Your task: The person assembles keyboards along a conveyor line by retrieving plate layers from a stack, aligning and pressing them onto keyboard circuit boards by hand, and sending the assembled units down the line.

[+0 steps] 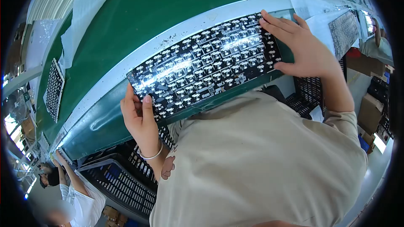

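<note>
A long black circuit board (pixel 206 63) with rows of silvery metal parts lies tilted across the near edge of the green table, its left end lower than its right. At the board's lower left end, my left hand (pixel 141 115) grips the edge, thumb on the top face and fingers at the side and below. My right hand (pixel 296 44) rests at the right end, fingers stretched over the upper right corner and thumb apart at the lower right corner. Glare crosses the board's face.
The green table (pixel 168 0) has a pale metal strip (pixel 105 77). Another board (pixel 54 88) lies at left; a grey board (pixel 344 29) lies on white foam at right. Black crates (pixel 122 180) stand below. A person in white (pixel 86 193) is at lower left, another person at far right.
</note>
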The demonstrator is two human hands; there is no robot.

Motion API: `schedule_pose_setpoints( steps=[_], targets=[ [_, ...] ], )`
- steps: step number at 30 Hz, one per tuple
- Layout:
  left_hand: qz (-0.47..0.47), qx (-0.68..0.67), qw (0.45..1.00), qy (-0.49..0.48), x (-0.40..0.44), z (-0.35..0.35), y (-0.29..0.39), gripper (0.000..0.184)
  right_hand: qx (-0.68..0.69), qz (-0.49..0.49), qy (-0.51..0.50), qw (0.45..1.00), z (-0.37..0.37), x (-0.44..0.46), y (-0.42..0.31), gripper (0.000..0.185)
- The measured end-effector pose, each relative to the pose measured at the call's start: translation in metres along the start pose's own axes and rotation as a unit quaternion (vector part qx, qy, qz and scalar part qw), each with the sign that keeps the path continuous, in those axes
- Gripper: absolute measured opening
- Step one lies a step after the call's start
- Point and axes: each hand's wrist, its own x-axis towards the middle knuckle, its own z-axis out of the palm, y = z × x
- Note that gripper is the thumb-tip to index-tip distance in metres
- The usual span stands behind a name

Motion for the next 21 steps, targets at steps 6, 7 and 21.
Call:
schedule_pose_setpoints(
  steps=[6, 7, 21],
  targets=[
    [0.035, -0.014, 0.998, -0.042, -0.003, -0.003, -0.001, 0.054, -0.158, -0.013, -0.035, 0.987, 0.006, -0.003, -0.005, 0.094],
    [0.047, -0.021, 0.997, -0.053, -0.003, -0.004, 0.003, 0.056, -0.169, -0.011, -0.036, 0.985, 0.008, -0.003, -0.004, 0.096],
    [0.377, 0.264, 0.878, 0.134, -0.05, 0.014, -0.08, 0.063, -0.075, -0.167, 0.0, 0.983, -0.023, 0.044, -0.073, 0.079]
  ],
)
